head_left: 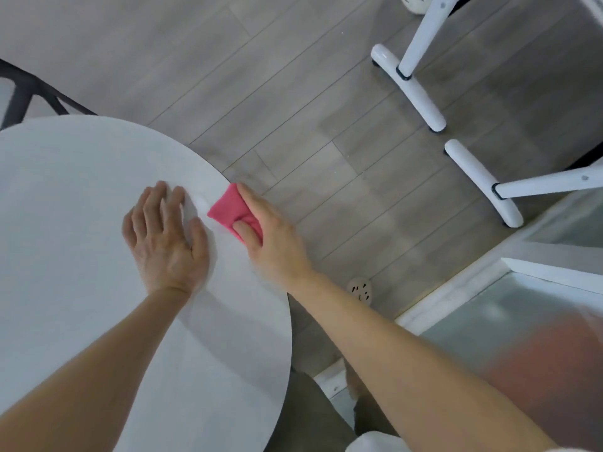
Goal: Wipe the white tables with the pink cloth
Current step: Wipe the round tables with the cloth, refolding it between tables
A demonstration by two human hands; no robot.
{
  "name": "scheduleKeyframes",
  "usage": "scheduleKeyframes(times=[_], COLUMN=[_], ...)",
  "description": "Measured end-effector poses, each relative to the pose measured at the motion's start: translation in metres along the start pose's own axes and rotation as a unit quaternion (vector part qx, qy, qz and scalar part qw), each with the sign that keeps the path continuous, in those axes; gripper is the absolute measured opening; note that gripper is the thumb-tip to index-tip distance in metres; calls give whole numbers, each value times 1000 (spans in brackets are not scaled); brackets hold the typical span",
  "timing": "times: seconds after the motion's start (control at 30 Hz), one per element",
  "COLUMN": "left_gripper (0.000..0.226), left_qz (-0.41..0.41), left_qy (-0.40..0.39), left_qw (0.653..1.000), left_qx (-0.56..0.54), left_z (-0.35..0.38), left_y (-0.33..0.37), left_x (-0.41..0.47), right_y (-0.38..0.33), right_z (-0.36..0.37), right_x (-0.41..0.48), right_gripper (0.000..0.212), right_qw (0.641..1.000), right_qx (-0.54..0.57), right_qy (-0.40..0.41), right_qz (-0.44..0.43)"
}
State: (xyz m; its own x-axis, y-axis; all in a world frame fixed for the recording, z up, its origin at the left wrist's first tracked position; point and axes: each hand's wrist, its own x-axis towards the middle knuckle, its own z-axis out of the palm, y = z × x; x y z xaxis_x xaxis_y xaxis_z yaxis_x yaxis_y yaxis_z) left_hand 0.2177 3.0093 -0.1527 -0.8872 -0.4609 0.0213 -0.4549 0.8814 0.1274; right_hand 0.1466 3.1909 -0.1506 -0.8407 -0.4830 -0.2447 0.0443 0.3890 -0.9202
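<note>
While the pink cloth (232, 213) is sitting folded at the right-hand rim of the round white table (81, 197), the right hand (270, 234) is gripping it, thumb curled over the top and fingers wrapping its outer side, which are mostly hidden. Just beside it, the left hand (166, 236) is lying flat on the tabletop, fingers straight and slightly spread, apparently bracing. Motion blur is softening the right hand's outline. Beyond the rim, grey plank flooring (293, 93) is showing, with white legs of other furniture (414, 86) standing well apart. Judging from the cloth's position, part of it is overhanging the edge; a stroke carrying outward could be sliding it off the surface, leaving the rim unwiped. Leaning hard on the flat hand near the edge could be tipping a light table.
</note>
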Motion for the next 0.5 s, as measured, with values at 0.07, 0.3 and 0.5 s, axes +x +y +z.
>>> scheduleKeyframes(times=[0.07,0.3,0.5], left_gripper=[57,56,55], left_qz=[0,1,11], left_qy=[-4,29,30], left_qw=[1000,1000,999], left_qx=[3,-3,6], left_z=[-1,1,3], left_y=[1,5,1], left_x=[-1,1,1], right_y=[18,-21,-38], right_z=[-14,11,25], right_x=[-47,68,127], right_gripper=[62,61,62], right_qw=[1000,998,990], right_qx=[-4,-43,-86], right_qy=[-9,-38,-95], right_qz=[-7,0,-55])
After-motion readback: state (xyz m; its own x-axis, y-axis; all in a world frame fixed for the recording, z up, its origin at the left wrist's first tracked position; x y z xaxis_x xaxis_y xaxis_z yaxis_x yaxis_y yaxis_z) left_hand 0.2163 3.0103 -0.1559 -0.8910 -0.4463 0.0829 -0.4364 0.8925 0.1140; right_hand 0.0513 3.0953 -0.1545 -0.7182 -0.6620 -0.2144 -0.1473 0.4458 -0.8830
